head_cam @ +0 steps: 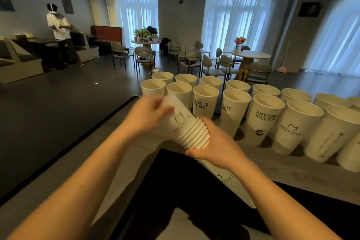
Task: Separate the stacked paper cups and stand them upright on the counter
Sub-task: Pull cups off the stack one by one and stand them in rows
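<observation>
Left hand [150, 115] grips the top cup [175, 111]; right hand [212, 146] clasps the stack [196, 132] near the standing cups [263, 115]; pulling apart seems next.

Tilted cup stack [196, 134]; upright cups [263, 117]

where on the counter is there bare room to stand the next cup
Bare counter lies left of the hands, between the counter's left edge and the standing cups, and along the near strip in front of the front row. Both rows stand packed rim to rim. The left hand and right hand grip the stack.
</observation>
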Motion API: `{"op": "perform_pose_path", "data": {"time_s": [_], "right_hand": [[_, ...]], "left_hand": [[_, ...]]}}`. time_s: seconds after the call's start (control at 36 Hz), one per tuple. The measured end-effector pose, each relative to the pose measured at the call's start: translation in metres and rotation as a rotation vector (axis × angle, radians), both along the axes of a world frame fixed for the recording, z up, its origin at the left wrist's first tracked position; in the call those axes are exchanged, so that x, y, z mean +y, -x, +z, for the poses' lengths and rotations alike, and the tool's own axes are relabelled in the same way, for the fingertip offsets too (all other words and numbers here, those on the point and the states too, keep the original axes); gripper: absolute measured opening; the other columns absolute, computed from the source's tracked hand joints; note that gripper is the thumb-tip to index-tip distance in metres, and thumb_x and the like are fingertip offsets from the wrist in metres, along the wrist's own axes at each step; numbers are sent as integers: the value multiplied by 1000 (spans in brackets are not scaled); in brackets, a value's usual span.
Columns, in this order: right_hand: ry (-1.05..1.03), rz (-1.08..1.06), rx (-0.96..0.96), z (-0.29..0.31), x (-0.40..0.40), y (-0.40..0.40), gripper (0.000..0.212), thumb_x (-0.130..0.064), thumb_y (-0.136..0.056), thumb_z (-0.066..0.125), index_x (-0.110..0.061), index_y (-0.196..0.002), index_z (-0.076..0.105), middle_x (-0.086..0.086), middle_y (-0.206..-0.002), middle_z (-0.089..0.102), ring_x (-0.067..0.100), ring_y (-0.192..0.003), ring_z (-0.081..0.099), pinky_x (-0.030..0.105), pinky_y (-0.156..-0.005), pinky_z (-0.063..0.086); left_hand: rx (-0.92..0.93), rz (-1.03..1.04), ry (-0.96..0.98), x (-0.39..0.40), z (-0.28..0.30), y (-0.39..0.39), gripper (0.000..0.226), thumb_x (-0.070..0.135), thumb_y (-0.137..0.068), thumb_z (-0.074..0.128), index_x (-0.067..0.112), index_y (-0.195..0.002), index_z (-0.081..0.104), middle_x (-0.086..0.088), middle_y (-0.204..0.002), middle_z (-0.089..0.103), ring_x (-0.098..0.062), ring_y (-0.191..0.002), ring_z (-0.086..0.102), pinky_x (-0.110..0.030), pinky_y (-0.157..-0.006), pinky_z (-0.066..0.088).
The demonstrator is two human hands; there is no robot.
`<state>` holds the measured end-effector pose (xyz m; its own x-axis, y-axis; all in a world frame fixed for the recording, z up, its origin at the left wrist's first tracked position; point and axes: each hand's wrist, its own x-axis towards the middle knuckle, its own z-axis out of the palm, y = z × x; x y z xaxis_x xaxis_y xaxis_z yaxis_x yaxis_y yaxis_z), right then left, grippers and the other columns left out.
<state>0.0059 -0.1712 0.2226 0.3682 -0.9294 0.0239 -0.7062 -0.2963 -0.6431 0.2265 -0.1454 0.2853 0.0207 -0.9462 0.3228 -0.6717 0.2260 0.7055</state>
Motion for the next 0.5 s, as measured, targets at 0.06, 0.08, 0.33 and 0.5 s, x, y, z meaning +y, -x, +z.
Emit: {"op": "perform_pose_path", "data": {"time_s": [0.06,0.08,0.33,0.5], "right_hand": [[-20,-42,46,0,-3,4,111,-63,-59,83,-48,-149,20,-6,-128,53,18,-113,56,46,-93,53],[-38,-61,58,1,-4,5,113,-62,-61,84,-46,-151,18,-5,-129,52,18,-114,54,45,-94,52],[-75,-55,-42,3,1,0,111,-57,-68,85,-42,-155,18,-12,-126,49,13,-114,51,37,-94,49],[-63,-21,-105,6,5,-6,106,-53,-69,86,-44,-152,21,-18,-123,47,11,-116,50,36,-95,49]], "left_hand": [[-100,94,140,0,14,-23,15,27,-95,59,17,-100,68,1,-89,69,-14,-82,65,-33,-70,54],[-198,122,176,-1,19,-33,14,27,-95,58,17,-100,66,1,-90,69,-15,-82,65,-35,-71,55],[-785,88,83,-33,-12,-58,22,24,-95,57,16,-115,60,-4,-106,65,-20,-96,62,-38,-80,55],[-762,103,22,-38,-14,-60,28,30,-97,51,15,-118,59,-8,-113,63,-26,-102,61,-43,-86,53]]}}
